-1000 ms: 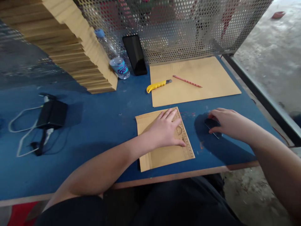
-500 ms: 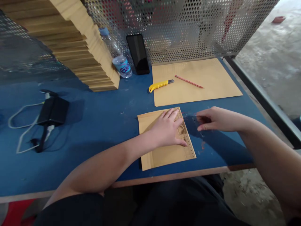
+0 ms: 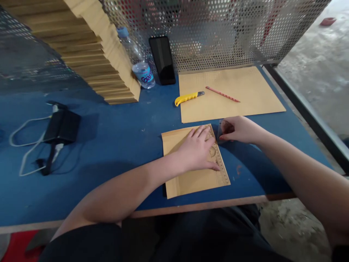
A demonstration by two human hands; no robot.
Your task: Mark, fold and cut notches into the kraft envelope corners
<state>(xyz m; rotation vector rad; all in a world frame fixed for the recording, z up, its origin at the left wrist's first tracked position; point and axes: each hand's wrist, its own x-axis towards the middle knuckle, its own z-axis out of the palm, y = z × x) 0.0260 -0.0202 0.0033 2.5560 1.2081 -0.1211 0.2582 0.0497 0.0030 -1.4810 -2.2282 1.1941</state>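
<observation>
My left hand (image 3: 196, 150) lies flat with fingers spread on a folded brown paper piece (image 3: 188, 182), which looks like an envelope. Under its fingertips and thumb, a clear plastic ruler (image 3: 224, 174) with rounded cut-outs runs along the paper's right edge; the hand covers part of it. Just right of that edge, my right hand (image 3: 236, 129) is closed in a pinch on a thin clear plastic piece (image 3: 219, 125). Its exact kind is hard to make out. This piece stands close beside the paper; whether it touches the paper I cannot tell.
Behind lies a larger brown sheet (image 3: 253, 91) bearing a yellow utility knife (image 3: 188, 98) and a red pencil (image 3: 223, 94). A phone (image 3: 163, 60), a water bottle (image 3: 144, 75) and a tall brown paper stack (image 3: 117, 82) stand at the back. A black adapter (image 3: 62, 126) with cables lies left.
My right hand has moved up and left, close to the paper's edge, and the clear piece in it now shows. My left hand stays pressed on the ruler. The view has shifted slightly.
</observation>
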